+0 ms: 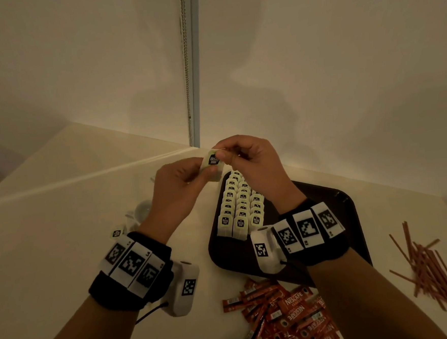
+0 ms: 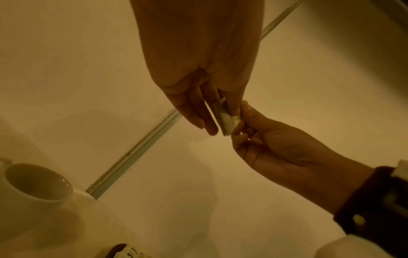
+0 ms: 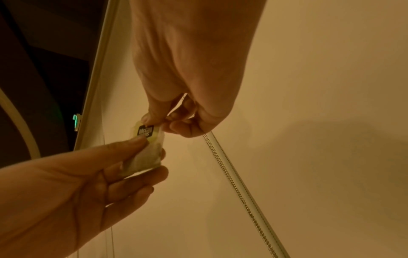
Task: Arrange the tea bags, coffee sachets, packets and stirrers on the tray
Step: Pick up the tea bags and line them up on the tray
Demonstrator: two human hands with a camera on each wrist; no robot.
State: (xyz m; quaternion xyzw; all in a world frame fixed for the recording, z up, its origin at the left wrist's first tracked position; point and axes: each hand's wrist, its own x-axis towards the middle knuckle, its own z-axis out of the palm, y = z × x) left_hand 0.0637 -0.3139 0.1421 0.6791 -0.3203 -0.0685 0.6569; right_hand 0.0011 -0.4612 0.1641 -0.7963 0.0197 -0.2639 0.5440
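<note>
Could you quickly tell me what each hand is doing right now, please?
Left hand: grips the body of a tea bag, raised above the tray.
Right hand: pinches the top of the same tea bag.

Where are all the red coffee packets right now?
In the head view, the coffee packets lie in a loose heap on the table, just in front of the dark tray, left of the stirrers.

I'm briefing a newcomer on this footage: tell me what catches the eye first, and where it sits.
Both hands meet above the table's far side, the left hand and right hand pinching one tea bag between them. Just below, neat rows of tea bags fill the left part of the dark tray. Red Nescafe sachets lie heaped in front of the tray, and stirrers are scattered to its right.
</note>
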